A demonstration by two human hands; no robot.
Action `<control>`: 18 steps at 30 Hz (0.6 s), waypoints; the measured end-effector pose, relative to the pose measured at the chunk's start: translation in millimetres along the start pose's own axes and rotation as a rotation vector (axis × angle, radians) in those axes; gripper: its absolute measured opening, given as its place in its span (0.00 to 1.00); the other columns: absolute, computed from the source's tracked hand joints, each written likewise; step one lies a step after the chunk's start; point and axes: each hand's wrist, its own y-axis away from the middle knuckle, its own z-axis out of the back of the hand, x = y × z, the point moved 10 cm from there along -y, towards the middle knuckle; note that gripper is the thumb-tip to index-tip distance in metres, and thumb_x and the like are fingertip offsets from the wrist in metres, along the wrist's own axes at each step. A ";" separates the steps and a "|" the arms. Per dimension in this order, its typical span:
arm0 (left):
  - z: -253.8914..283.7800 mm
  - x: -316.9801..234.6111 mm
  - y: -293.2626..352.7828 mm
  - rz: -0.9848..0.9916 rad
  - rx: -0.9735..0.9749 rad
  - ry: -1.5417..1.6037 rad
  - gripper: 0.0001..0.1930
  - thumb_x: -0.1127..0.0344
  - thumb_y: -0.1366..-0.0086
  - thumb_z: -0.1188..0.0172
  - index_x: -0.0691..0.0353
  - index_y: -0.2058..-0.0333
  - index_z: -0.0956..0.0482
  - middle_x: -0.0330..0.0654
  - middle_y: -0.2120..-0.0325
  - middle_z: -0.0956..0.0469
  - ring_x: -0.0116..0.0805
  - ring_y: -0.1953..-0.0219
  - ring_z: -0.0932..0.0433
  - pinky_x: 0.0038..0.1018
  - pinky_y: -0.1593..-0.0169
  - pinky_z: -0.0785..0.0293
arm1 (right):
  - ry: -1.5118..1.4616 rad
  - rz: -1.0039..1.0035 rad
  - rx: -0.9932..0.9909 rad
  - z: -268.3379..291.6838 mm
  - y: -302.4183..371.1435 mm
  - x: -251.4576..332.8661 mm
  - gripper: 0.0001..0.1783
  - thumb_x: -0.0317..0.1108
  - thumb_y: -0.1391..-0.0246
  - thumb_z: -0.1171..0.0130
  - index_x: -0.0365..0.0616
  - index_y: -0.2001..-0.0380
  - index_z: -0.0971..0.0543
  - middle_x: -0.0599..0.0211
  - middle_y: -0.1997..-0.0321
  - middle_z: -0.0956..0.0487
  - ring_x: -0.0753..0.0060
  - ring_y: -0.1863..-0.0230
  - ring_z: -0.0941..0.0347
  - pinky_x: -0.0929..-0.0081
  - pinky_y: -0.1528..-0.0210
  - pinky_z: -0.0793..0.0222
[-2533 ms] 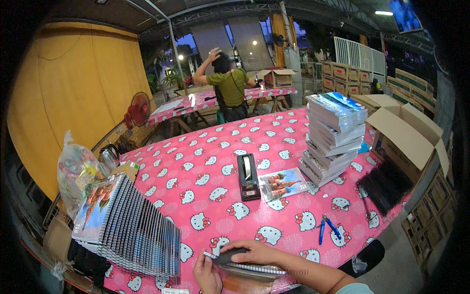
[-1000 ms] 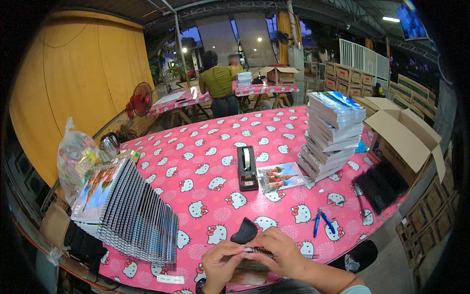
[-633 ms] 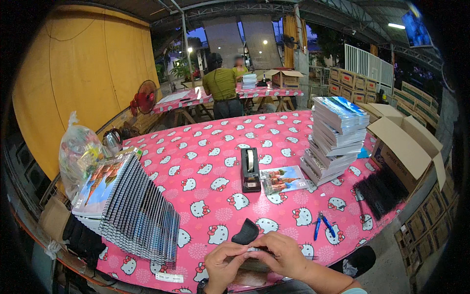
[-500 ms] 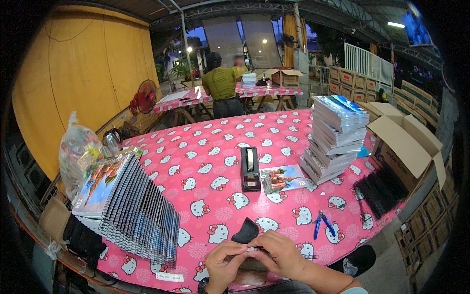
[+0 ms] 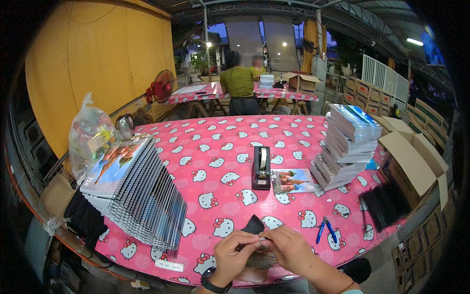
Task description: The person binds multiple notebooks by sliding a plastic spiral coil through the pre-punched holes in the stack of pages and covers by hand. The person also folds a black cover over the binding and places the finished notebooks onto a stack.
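Note:
My left hand point(image 5: 234, 251), with a black watch on its wrist, is closed in a pinch near the table's front edge. Beside it my right hand point(image 5: 290, 249) is also pinching, and the fingertips of both meet. Whatever small thing they hold is mostly hidden by the fingers. Just beyond the fingertips lies a curved black piece point(image 5: 253, 224). Under my hands is a brownish, partly shiny surface I cannot make out. To the right of my right hand lie blue-handled pliers point(image 5: 325, 231), their handles apart.
Spiral notebooks point(image 5: 139, 201) are stacked at left, near a filled plastic bag point(image 5: 90, 134). Mid-table stand a black tape dispenser point(image 5: 261, 169) and a printed cover point(image 5: 292, 181). At right are stacked booklets point(image 5: 345, 147), black coils point(image 5: 384, 206) and an open carton point(image 5: 411, 154). Two people are beyond.
The view has shifted, so the table's things appear farther right. My fingers stay pinched together, with the left hand turned slightly. The short dark coil beside my right hand no longer shows.

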 end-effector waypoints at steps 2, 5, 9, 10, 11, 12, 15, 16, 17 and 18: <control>1.5 0.9 0.4 0.029 -0.017 0.012 0.07 0.81 0.50 0.38 0.67 0.70 0.21 0.45 0.71 0.22 0.29 0.68 0.22 0.21 0.65 0.27 | 0.021 -0.020 0.005 -0.2 -0.8 0.0 0.11 0.30 0.55 0.39 0.39 0.68 0.27 0.59 0.71 0.26 0.57 0.69 0.28 0.67 0.68 0.31; 4.1 -4.2 -0.5 -0.014 -0.018 0.019 0.07 0.81 0.50 0.39 0.67 0.70 0.21 0.45 0.71 0.22 0.30 0.68 0.22 0.21 0.64 0.27 | -0.056 -0.055 0.032 4.1 -5.6 0.4 0.11 0.30 0.54 0.39 0.39 0.68 0.27 0.59 0.72 0.26 0.57 0.70 0.28 0.68 0.69 0.32; -1.2 -12.9 -3.0 -0.079 0.037 -0.035 0.07 0.82 0.51 0.39 0.67 0.71 0.22 0.45 0.73 0.22 0.30 0.70 0.23 0.22 0.65 0.28 | -0.033 -0.073 0.065 6.6 -4.9 -1.1 0.10 0.29 0.54 0.39 0.39 0.68 0.27 0.59 0.72 0.26 0.56 0.70 0.28 0.67 0.69 0.32; -1.5 -15.2 -3.4 -0.086 0.031 -0.045 0.07 0.82 0.51 0.39 0.67 0.71 0.22 0.45 0.73 0.22 0.30 0.70 0.23 0.22 0.65 0.28 | -0.027 -0.055 0.052 8.7 -5.8 2.0 0.10 0.29 0.55 0.39 0.39 0.68 0.27 0.58 0.72 0.26 0.56 0.70 0.28 0.67 0.69 0.32; -0.9 -16.6 -2.8 -0.087 0.030 -0.062 0.07 0.82 0.51 0.39 0.67 0.71 0.22 0.45 0.73 0.22 0.30 0.70 0.23 0.22 0.65 0.28 | -0.031 -0.042 0.036 9.2 -5.3 4.5 0.09 0.28 0.55 0.39 0.39 0.69 0.26 0.58 0.72 0.26 0.56 0.70 0.28 0.67 0.69 0.32; 0.5 -17.2 -4.0 -0.092 0.012 -0.077 0.07 0.81 0.51 0.38 0.66 0.71 0.22 0.44 0.73 0.22 0.31 0.70 0.23 0.22 0.65 0.28 | -0.012 -0.031 0.009 10.0 -6.4 4.8 0.09 0.28 0.55 0.39 0.39 0.69 0.26 0.58 0.72 0.26 0.55 0.70 0.28 0.66 0.69 0.32; 2.7 -19.7 -8.6 -0.091 -0.059 -0.145 0.09 0.78 0.51 0.37 0.65 0.69 0.22 0.44 0.72 0.22 0.33 0.68 0.23 0.24 0.64 0.28 | 0.028 -0.006 -0.022 6.6 -15.5 4.0 0.08 0.27 0.55 0.40 0.39 0.69 0.25 0.58 0.72 0.25 0.55 0.70 0.28 0.66 0.70 0.32; 3.8 -24.4 -10.2 -0.090 -0.077 -0.186 0.10 0.77 0.51 0.36 0.64 0.68 0.22 0.44 0.70 0.23 0.34 0.66 0.24 0.26 0.63 0.28 | 0.031 -0.005 -0.016 8.2 -18.9 4.8 0.08 0.27 0.55 0.40 0.39 0.69 0.25 0.58 0.72 0.25 0.55 0.70 0.28 0.67 0.70 0.31; 5.1 -27.0 -13.0 -0.087 -0.093 -0.214 0.11 0.75 0.52 0.35 0.64 0.66 0.22 0.44 0.69 0.23 0.36 0.64 0.24 0.27 0.61 0.28 | 0.047 -0.008 -0.007 12.4 -21.4 4.9 0.08 0.26 0.54 0.40 0.39 0.68 0.25 0.57 0.72 0.25 0.56 0.70 0.28 0.67 0.69 0.31; 9.4 -49.8 -11.5 -0.306 -0.147 -0.452 0.24 0.70 0.53 0.32 0.64 0.55 0.28 0.46 0.61 0.26 0.40 0.57 0.27 0.31 0.53 0.31 | -0.019 -0.007 -0.051 20.7 -25.2 7.0 0.08 0.27 0.53 0.41 0.38 0.68 0.25 0.59 0.72 0.25 0.63 0.71 0.27 0.70 0.69 0.31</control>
